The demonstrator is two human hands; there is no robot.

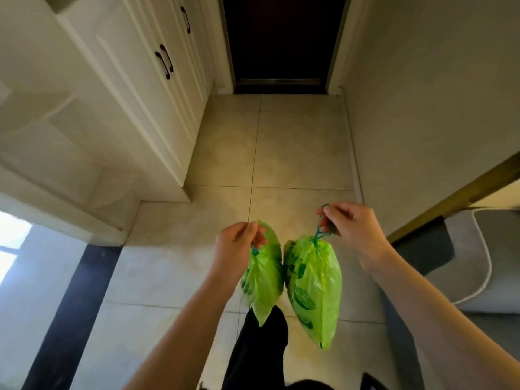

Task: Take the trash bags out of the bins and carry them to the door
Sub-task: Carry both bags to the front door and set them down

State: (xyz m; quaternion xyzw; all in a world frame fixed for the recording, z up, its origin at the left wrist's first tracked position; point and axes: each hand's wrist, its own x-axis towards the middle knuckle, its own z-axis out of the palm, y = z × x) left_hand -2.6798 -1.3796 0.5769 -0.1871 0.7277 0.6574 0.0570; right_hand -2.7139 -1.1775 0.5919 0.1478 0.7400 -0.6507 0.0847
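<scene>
Two bright green trash bags with dark green prints hang side by side above the tiled floor. My left hand pinches the drawstring of the left trash bag. My right hand grips the teal drawstring of the right trash bag, which is the fuller one. Both bags are tied shut at the top and touch each other lightly. The dark door stands closed straight ahead, at the far end of the hallway.
White cabinets with black handles line the left side. A plain wall runs along the right. A grey mat lies in a doorway at the right. Beige floor tiles stretch to the door. My dark trouser leg shows below.
</scene>
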